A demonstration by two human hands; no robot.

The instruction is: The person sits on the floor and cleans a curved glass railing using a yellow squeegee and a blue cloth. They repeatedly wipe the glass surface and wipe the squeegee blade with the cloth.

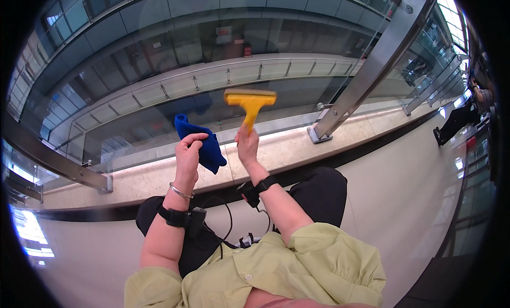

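My left hand (189, 153) pinches a folded blue cloth (204, 146), which hangs to the right of my fingers in front of a glass balustrade panel (159, 120). My right hand (248, 145) is closed around the handle of a yellow squeegee (251, 106), its wide head pointing up and away from me. The squeegee head is in front of the glass; whether it touches the pane I cannot tell. Both hands are above the pale stone ledge (275, 154) at the foot of the glass, the cloth and squeegee apart from each other.
A steel post (366, 69) stands right of the pane, another steel post (59, 156) left of it. Black devices with cables are strapped to both my forearms. A tiled floor (390, 180) runs along the ledge. At the far right sits a person in dark trousers (458, 122).
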